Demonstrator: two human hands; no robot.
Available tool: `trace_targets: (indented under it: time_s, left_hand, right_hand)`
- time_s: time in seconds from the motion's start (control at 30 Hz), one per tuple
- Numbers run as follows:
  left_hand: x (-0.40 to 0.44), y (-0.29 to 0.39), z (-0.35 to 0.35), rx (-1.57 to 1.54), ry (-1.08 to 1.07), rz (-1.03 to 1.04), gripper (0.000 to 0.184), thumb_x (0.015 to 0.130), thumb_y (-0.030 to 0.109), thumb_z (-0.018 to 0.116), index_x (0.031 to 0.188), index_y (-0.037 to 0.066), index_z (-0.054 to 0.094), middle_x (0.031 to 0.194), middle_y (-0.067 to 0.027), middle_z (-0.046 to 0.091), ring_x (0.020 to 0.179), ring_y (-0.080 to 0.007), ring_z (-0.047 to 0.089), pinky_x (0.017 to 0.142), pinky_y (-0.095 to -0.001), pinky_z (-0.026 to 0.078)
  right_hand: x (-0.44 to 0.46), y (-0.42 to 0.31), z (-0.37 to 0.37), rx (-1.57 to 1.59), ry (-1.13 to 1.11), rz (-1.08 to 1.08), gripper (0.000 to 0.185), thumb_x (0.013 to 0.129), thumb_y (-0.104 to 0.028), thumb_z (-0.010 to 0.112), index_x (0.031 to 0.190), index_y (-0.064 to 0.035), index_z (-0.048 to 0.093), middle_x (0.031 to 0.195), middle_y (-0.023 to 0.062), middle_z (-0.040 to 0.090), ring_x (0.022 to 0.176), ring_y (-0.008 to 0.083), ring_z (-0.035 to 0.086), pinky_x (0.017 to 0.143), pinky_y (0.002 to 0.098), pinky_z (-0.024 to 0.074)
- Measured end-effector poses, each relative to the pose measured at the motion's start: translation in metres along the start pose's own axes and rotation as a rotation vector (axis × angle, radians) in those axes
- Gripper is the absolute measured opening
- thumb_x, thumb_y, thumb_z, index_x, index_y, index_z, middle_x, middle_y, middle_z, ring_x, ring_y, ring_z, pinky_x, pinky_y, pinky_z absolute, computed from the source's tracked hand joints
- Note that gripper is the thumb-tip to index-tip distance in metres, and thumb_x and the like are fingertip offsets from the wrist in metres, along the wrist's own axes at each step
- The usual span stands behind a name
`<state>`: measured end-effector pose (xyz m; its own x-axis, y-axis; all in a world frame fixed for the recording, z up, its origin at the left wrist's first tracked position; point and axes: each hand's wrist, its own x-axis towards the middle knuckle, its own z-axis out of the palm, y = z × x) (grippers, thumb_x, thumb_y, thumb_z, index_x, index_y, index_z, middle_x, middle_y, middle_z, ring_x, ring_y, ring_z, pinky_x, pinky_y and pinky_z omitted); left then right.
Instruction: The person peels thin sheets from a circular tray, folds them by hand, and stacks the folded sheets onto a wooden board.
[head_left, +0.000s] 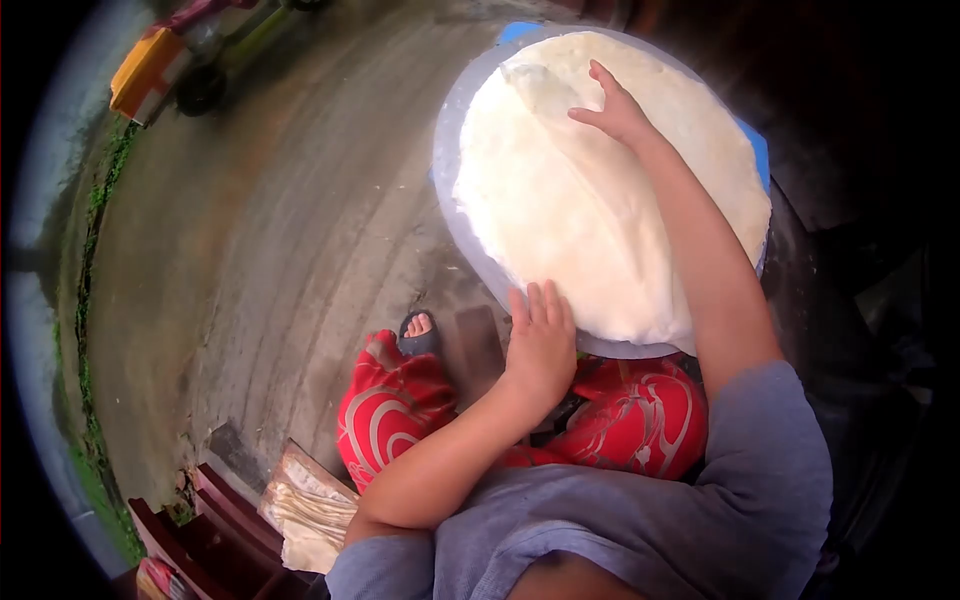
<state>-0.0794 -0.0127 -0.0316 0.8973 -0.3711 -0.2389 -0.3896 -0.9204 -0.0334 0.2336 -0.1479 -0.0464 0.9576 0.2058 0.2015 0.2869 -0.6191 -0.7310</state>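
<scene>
A wide, pale sheet of dough covers most of a round, light grey board in front of my knees. A raised fold runs across its middle, and its far part looks thinner and wrinkled. My left hand lies with fingers stretched out on the near left edge of the dough, over the board's rim. Farther out, my right hand is above the far part of the dough, thumb and fingers spread, with nothing held. Whether its palm touches the surface I cannot tell.
Blue pieces stick out from under the board. At lower left, folded pale strips lie on a wooden board beside dark red slats. Concrete ground stretches left toward a wheeled vehicle with an orange box.
</scene>
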Motion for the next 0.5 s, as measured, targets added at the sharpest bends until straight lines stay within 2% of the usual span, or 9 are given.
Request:
trace_targets:
  time_s: [0.1,0.17,0.2,0.27,0.3,0.37,0.4,0.43,0.5]
  left_hand:
    - [0.001,-0.001,0.000,-0.010,-0.011,0.016,0.056,0.087,0.024,0.047,0.134,-0.005,0.038,0.142,-0.0261,0.035,0.132,-0.0399,0.035,0.107,-0.0563,0.023]
    - [0.001,-0.002,0.001,-0.007,-0.008,0.012,0.058,0.087,0.026,0.048,0.134,-0.005,0.038,0.142,-0.0259,0.035,0.132,-0.0396,0.035,0.107,-0.0562,0.023]
    - [0.000,-0.002,0.000,-0.006,-0.005,0.019,0.060,0.086,0.028,0.050,0.134,-0.005,0.038,0.142,-0.0257,0.036,0.132,-0.0393,0.035,0.107,-0.0560,0.023]
    - [-0.001,-0.004,-0.004,-0.022,-0.020,0.031,0.062,0.085,0.030,0.053,0.134,-0.005,0.037,0.142,-0.0258,0.035,0.132,-0.0385,0.035,0.107,-0.0557,0.023]
    - [-0.001,-0.006,-0.007,-0.037,-0.030,0.046,0.065,0.084,0.031,0.055,0.134,-0.006,0.037,0.142,-0.0259,0.034,0.132,-0.0377,0.034,0.107,-0.0554,0.023]
    - [0.000,-0.009,-0.007,-0.020,0.014,0.055,0.064,0.082,0.032,0.058,0.131,-0.006,0.041,0.137,-0.0252,0.040,0.129,-0.0362,0.039,0.105,-0.0530,0.027]
    - [0.002,-0.010,-0.009,-0.004,0.054,0.056,0.062,0.081,0.034,0.061,0.127,-0.006,0.046,0.132,-0.0245,0.046,0.125,-0.0347,0.044,0.103,-0.0507,0.032]
    - [0.006,-0.011,-0.021,-0.003,0.063,0.066,0.062,0.081,0.034,0.061,0.127,-0.006,0.046,0.132,-0.0245,0.046,0.125,-0.0347,0.044,0.103,-0.0507,0.032]
    - [0.014,-0.009,-0.048,-0.237,-0.210,0.016,0.052,0.081,0.034,0.062,0.115,-0.004,0.057,0.115,-0.0188,0.059,0.111,-0.0308,0.056,0.093,-0.0436,0.042]
  right_hand:
    - [0.021,-0.017,0.024,-0.136,-0.078,0.059,0.073,0.073,-0.034,0.074,0.135,-0.0074,0.044,0.138,0.0117,0.046,0.125,0.0250,0.045,0.100,0.0321,0.0377]
    - [0.028,-0.031,0.025,-0.496,-0.162,0.152,0.062,0.074,-0.040,0.072,0.122,-0.0045,0.055,0.116,0.0115,0.061,0.106,0.0221,0.057,0.087,0.0301,0.0439]
    - [0.030,-0.029,0.022,-0.493,-0.164,0.150,0.062,0.074,-0.040,0.072,0.122,-0.0045,0.055,0.116,0.0115,0.061,0.106,0.0221,0.057,0.087,0.0301,0.0439]
    - [0.030,-0.022,0.006,-0.072,-0.310,0.177,0.044,0.079,-0.040,0.068,0.100,-0.0023,0.062,0.086,0.0093,0.064,0.079,0.0173,0.058,0.071,0.0297,0.0445]
    - [0.025,-0.018,-0.003,-0.076,-0.306,0.178,0.044,0.079,-0.040,0.068,0.100,-0.0023,0.062,0.086,0.0093,0.064,0.079,0.0173,0.058,0.071,0.0297,0.0445]
    - [0.004,-0.007,-0.027,0.208,-0.046,0.163,0.035,0.085,-0.036,0.063,0.084,-0.0012,0.061,0.069,0.0055,0.057,0.064,0.0132,0.050,0.063,0.0294,0.0418]
    - [-0.004,0.003,-0.047,0.229,0.014,0.178,0.032,0.088,-0.034,0.061,0.089,-0.0017,0.062,0.074,0.0042,0.060,0.067,0.0123,0.052,0.065,0.0282,0.0429]
    - [-0.016,0.001,-0.066,0.249,0.074,0.192,0.030,0.091,-0.032,0.058,0.093,-0.0022,0.063,0.078,0.0029,0.062,0.070,0.0114,0.054,0.066,0.0269,0.0439]
    - [-0.056,-0.019,-0.112,0.539,0.231,0.254,0.030,0.093,-0.030,0.056,0.101,-0.0021,0.063,0.091,0.0016,0.065,0.079,0.0100,0.058,0.072,0.0250,0.0462]
